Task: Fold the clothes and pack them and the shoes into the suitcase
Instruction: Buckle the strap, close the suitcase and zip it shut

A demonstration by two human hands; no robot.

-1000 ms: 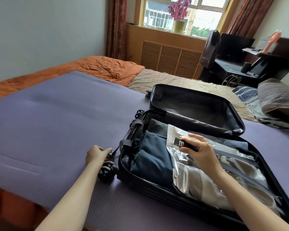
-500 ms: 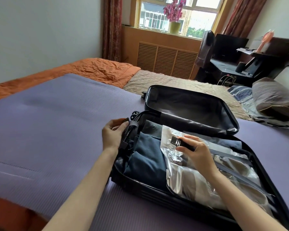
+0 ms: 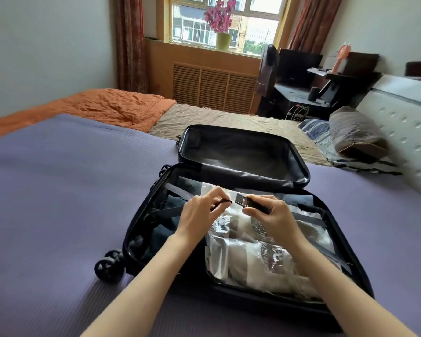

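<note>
Over the open suitcase (image 3: 137,224) on the bed (image 3: 58,190), the left hand (image 3: 199,212) pinches 1 strap end (image 3: 225,202) and the right hand (image 3: 275,215) grips the buckle (image 3: 241,199) of the other, the 2 tips just apart. Folded dark clothes (image 3: 161,237) and a clear bag (image 3: 265,259) of pale items lie packed beneath. Fastening well likely means lining both halves up straight, keeping the straps flat, pushing until they lock, then tightening the slack.

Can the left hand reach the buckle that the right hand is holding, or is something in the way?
Probably yes. The left hand pinches its strap end just short of the buckle in the right hand; only open air above the plastic bag lies between them.
</note>
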